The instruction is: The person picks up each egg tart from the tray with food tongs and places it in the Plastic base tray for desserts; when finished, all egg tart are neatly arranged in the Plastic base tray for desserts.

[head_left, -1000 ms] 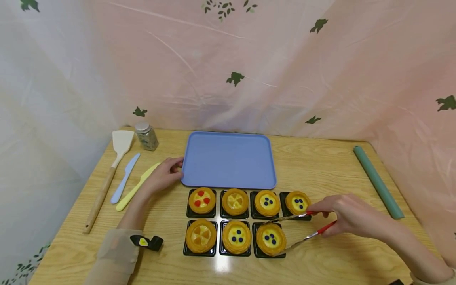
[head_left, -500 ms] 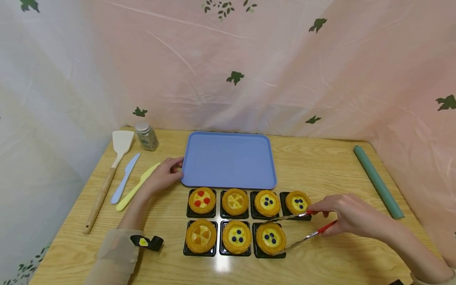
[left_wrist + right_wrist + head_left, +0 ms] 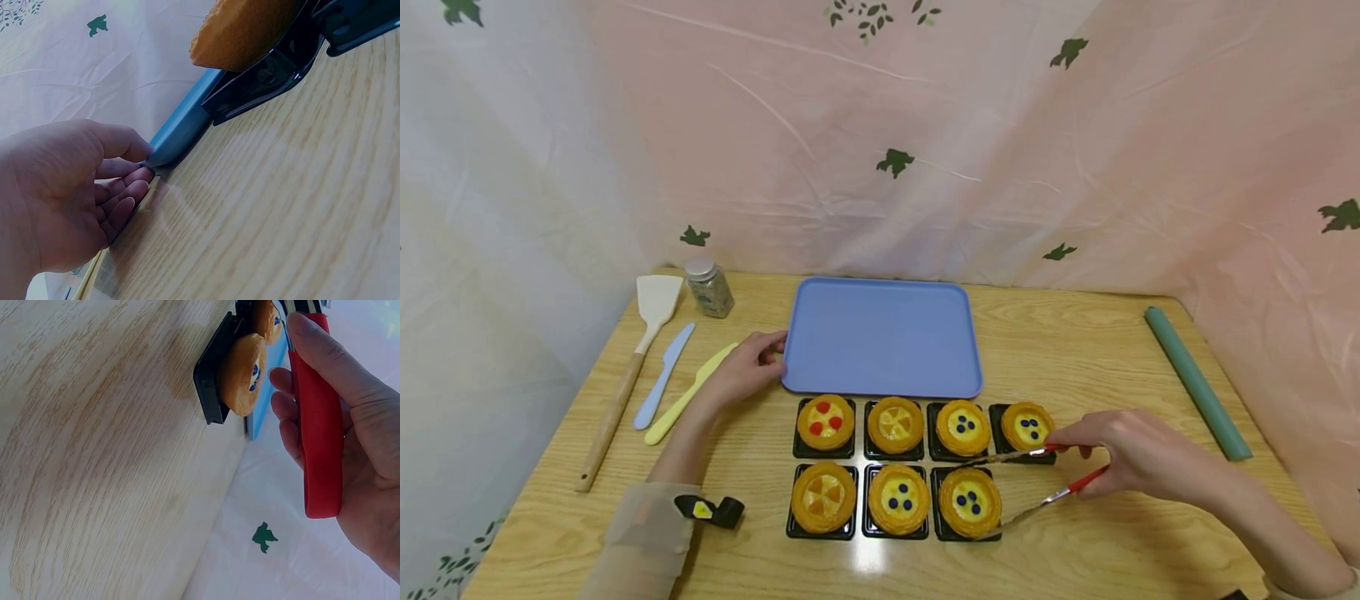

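The blueberry tart (image 3: pixel 971 502) at the right end of the front row sits in its black square holder (image 3: pixel 942 527) on the wooden table (image 3: pixel 1097 558), and the metal tips of my tongs (image 3: pixel 1037 479) stand open on either side of it, one tip at its far edge and one at its near edge. I cannot tell whether the tips touch the crust. My right hand (image 3: pixel 1131 462) grips the tongs by their red handles, thumb along one handle and fingers curled round the other. My left hand (image 3: pixel 741 367) rests on the table with its fingers loosely bent, fingertips touching the near left corner of the blue tray (image 3: pixel 882 337). Six other tarts fill the two rows just in front of the tray: four in the back row, two more in the front. Left of my left hand lie a yellow spreader (image 3: pixel 688 392), a pale blue knife (image 3: pixel 662 375) and a wooden-handled spatula (image 3: pixel 628 379), with a small glass jar (image 3: pixel 707 286) behind them. A green roll (image 3: pixel 1197 382) lies well apart at the right.
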The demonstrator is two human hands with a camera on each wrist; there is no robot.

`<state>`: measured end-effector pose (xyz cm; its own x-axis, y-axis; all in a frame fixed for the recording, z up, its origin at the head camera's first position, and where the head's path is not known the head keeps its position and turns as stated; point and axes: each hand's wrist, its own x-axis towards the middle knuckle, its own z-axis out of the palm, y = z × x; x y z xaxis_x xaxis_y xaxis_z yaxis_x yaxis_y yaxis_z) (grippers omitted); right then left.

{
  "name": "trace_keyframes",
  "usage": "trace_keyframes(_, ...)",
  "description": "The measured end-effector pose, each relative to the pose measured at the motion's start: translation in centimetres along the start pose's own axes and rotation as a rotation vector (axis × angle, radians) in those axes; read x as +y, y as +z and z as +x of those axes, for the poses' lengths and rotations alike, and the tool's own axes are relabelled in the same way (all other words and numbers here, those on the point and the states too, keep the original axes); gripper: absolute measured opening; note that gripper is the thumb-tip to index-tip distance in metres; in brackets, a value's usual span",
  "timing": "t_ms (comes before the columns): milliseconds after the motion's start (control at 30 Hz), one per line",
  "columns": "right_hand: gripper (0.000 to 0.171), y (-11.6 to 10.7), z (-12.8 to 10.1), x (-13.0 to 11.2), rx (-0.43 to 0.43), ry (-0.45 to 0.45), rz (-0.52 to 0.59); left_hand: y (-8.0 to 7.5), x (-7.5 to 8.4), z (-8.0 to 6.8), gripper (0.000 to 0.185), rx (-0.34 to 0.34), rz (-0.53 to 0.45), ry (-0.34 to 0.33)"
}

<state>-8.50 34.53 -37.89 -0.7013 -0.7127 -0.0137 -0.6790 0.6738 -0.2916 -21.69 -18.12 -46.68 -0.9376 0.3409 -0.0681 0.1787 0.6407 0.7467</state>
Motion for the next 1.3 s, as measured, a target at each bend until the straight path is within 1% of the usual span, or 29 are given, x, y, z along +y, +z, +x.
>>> trace_keyframes(400, 0.055, 0.3, -0.2, 0.1, 0.038, -0.010, 0.002, 0.1, 0.0, 0.0, 0.063, 0.001, 0.009, -0.006)
trace_keyframes(500, 0.057, 0.1, -0.2, 0.0, 0.042, -0.004, 0.021, 0.1, 0.1, -0.1, 0.063, -0.002, 0.011, -0.006)
trace_keyframes(667, 0.061, -0.9, -0.2, 0.1, 0.035, 0.042, 0.091, 0.1, 0.5, -0.2, 0.062, -0.002, -0.001, -0.011)
trace_keyframes(767, 0.064, -1.6, 0.0, 0.3, 0.081, 0.076, 0.089, 0.0, 0.5, -0.2, 0.063, -0.001, -0.002, -0.012)
trace_keyframes(967, 0.070, -2.4, 1.3, 1.3, 0.272, 0.185, -0.021, 0.1, 0.2, -0.2, 0.063, 0.005, 0.006, -0.008)
trace_keyframes(1100, 0.067, -2.5, 2.4, 2.4, 0.357, 0.305, -0.065, 0.2, -0.1, -0.1, 0.064, 0.009, 0.006, -0.009)
trace_keyframes(1200, 0.069, -2.4, 3.0, 3.2, 0.395, 0.431, -0.037, 0.2, -0.2, -0.1, 0.064, 0.013, 0.004, -0.010)
trace_keyframes(1300, 0.073, -2.1, 3.4, 4.3, 0.431, 0.544, 0.050, 0.3, -0.4, 0.0, 0.064, 0.008, 0.006, -0.006)
